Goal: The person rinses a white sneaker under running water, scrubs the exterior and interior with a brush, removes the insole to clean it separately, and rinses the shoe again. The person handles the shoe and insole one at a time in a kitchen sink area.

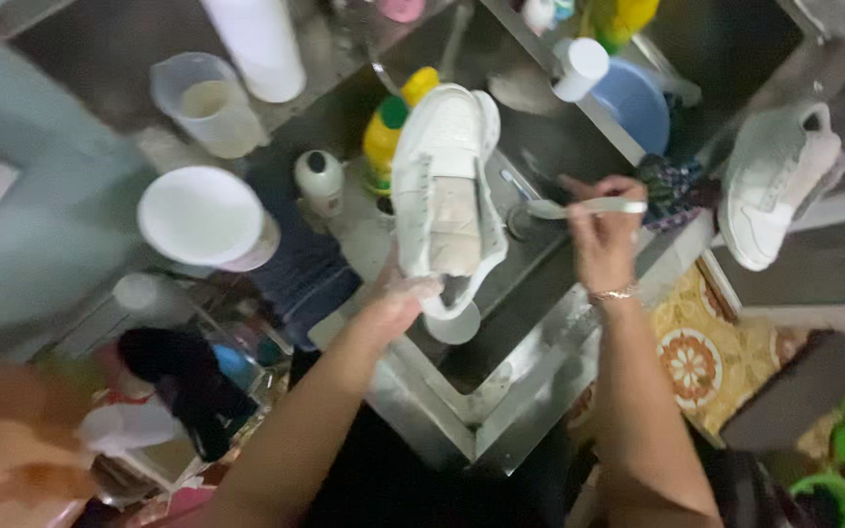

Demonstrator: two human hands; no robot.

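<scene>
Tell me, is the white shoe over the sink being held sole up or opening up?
Opening up. The white shoe, gripped at the heel by the left hand, shows its tongue and insole to the camera.

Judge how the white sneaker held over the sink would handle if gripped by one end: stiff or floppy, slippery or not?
The white sneaker probably holds its shape: it stands out over the sink with only the left hand gripping its near end. Its open tongue looks softer and may flop. It could be wet and slippery, since the right hand holds a brush beside it.
</scene>
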